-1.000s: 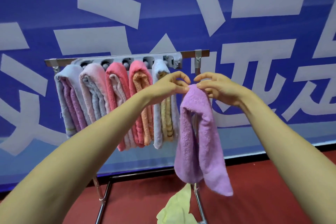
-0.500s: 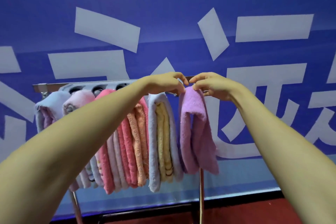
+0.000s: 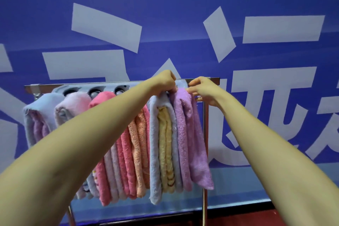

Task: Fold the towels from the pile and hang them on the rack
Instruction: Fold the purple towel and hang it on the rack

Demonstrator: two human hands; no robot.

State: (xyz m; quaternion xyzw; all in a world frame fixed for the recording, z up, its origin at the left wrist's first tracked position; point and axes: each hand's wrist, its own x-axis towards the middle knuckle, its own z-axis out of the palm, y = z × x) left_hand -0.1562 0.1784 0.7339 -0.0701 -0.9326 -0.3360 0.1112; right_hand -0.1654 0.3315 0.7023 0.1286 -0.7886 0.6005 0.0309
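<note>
Hanging step, pretty much at the end of it. The lilac towel (image 3: 185, 134) is folded and draped over the rack (image 3: 215, 79) at the far right of the row, touching the pale blue towel (image 3: 153, 143) next to it. The left hand (image 3: 165, 83) has its fingers curled down round the top fold on the near-left side, and the right hand (image 3: 203, 89) pinches the same fold from the right with fingertips and thumb. So both are holding it at the rail.

I'd guess the next move is to let go without dragging it off, maybe square up the fold first, then go back for another towel (the pile isn't in view, so I can't say what's left).

Count: one rack, two hands, and six hanging bundles as far as I can tell: grey-blue, pale pink, pink, orange, pale blue with yellow inside, lilac. The left arm covers part of the row.
</note>
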